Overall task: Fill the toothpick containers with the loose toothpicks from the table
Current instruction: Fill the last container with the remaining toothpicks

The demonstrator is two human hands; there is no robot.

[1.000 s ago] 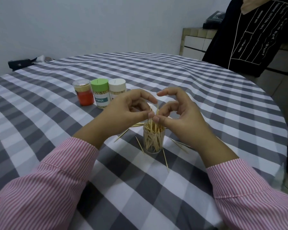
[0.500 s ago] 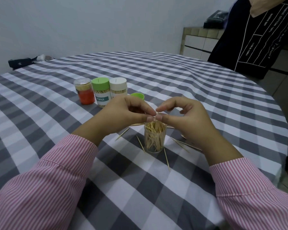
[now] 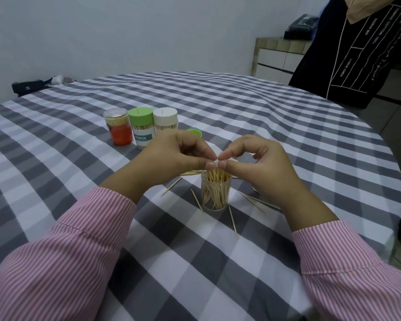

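1. An open clear container (image 3: 215, 192), packed with upright toothpicks, is seen standing on the checked tablecloth (image 3: 218, 100).
2. The left hand (image 3: 171, 156) and right hand (image 3: 262, 163) are held just above the container's mouth, thumb and forefinger tips of each pinched together; whether anything is gripped cannot be told.
3. Loose toothpicks (image 3: 233, 221) are scattered around the container's base.
4. Behind the container, three capped containers are lined up: orange (image 3: 119, 126), green-lidded (image 3: 141, 127), white-lidded (image 3: 165, 120).
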